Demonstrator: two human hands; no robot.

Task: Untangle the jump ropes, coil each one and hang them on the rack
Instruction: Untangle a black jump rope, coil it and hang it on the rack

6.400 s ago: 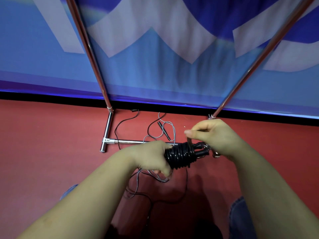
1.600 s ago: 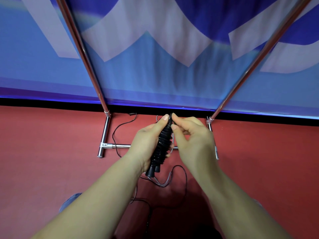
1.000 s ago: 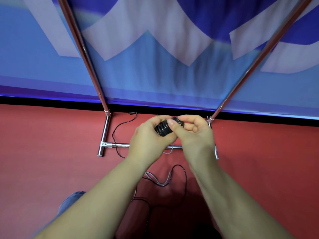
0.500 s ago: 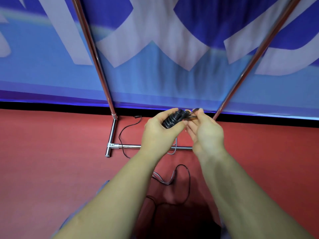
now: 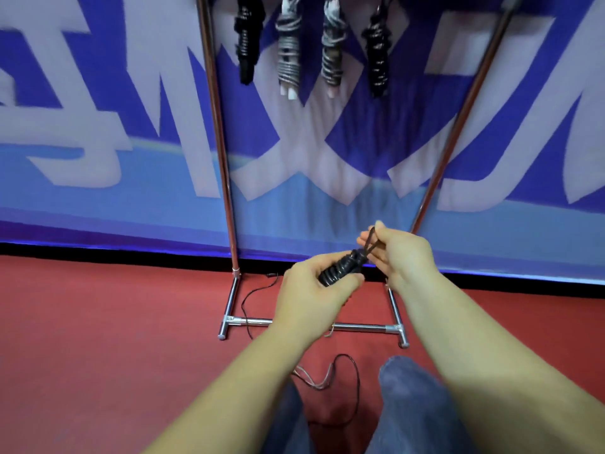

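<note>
In front of the chrome rack (image 5: 218, 132), I see the left hand (image 5: 311, 298) w/ fingers curled round a black coiled jump rope (image 5: 340, 269), held tilted. Right hand (image 5: 401, 253) pinches its thin loop; four ribbed bundles (image 5: 312, 44) hang above.

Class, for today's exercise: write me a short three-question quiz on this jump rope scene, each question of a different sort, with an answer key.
1. True or false: the left hand holds the black coiled rope.
2. How many coiled ropes already hang at the top of the rack?
A. two
B. four
C. six
3. Fill in: the right hand pinches the ___ that sticks out of the coil's end.

Key
1. True.
2. B: a black bundle, two pale bundles, and another black bundle.
3. Loop. More loose rope lies on the red floor.
</note>
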